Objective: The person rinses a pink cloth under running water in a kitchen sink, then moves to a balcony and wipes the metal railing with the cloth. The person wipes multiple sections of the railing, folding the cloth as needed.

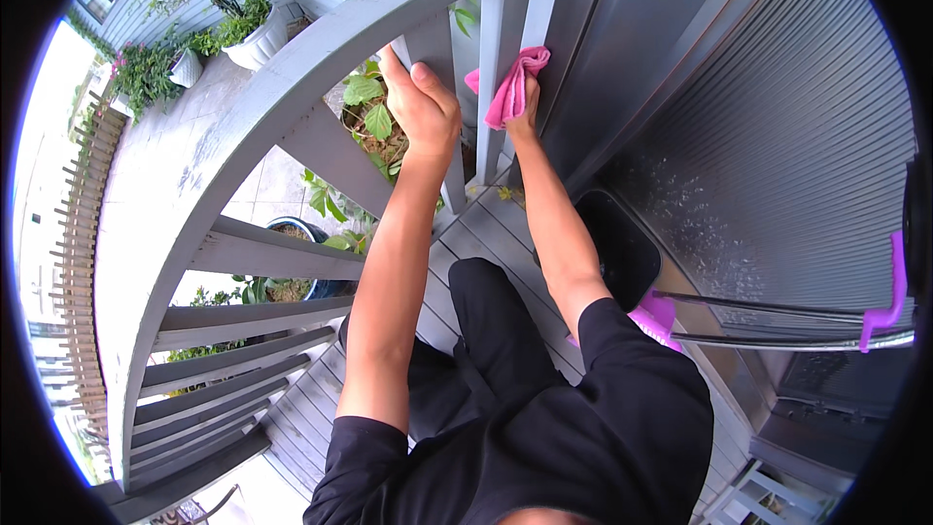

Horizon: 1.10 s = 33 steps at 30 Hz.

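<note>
My left hand [424,103] grips a grey railing slat [431,40], thumb on the near side and fingers going around its left edge. In my right hand [526,106] is a bunched pink cloth [514,91], pressed on a slat [500,29] close to the wall. A bit of the cloth shows on the slat's left side, so it appears wrapped around it. The curved grey handrail [321,29] runs above both hands. Part of my right hand's fingers is hidden by the cloth.
A black bin or bucket [619,248] stands by my right arm, with a brush-like purple tool [656,317] behind it. Purple parts [885,299] sit on a pole at right. Potted plants [299,230] stand beyond the railing. Below me is plank decking [474,233], beside a ribbed glass panel [773,160].
</note>
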Tool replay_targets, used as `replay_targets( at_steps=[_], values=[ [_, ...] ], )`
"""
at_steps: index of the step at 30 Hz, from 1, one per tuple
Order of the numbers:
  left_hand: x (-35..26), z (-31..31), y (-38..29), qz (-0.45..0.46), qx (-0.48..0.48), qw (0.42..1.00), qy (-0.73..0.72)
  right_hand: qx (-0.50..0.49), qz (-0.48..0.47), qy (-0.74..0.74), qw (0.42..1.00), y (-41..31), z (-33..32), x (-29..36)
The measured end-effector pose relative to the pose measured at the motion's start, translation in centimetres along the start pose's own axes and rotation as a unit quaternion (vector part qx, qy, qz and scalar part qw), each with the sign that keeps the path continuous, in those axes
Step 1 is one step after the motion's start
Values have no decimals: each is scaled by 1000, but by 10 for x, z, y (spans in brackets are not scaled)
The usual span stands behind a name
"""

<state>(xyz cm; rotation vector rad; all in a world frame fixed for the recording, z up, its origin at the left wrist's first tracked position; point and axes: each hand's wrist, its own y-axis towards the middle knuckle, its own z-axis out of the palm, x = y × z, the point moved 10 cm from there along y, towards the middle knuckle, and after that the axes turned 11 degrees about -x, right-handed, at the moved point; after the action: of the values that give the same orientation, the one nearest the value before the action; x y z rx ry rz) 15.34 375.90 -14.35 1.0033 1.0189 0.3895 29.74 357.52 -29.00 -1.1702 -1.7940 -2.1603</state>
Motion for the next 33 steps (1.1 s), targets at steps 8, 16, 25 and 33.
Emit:
replay_targets(
  at_steps=[8,16,25,33],
  values=[
    [-6,-4,2,6,0,1000,-3,-61,162,264,949,123,-5,101],
    [-2,-12,2,15,-17,1000,-12,-202,-200,-80,955,-1,-13,54],
    [-6,0,5,20,-9,998,-54,-77,58,-105,990,-181,-9,-109],
    [2,-3,2,18,-1,1000,1,-29,615,-64,785,-266,-18,-193]
  ],
)
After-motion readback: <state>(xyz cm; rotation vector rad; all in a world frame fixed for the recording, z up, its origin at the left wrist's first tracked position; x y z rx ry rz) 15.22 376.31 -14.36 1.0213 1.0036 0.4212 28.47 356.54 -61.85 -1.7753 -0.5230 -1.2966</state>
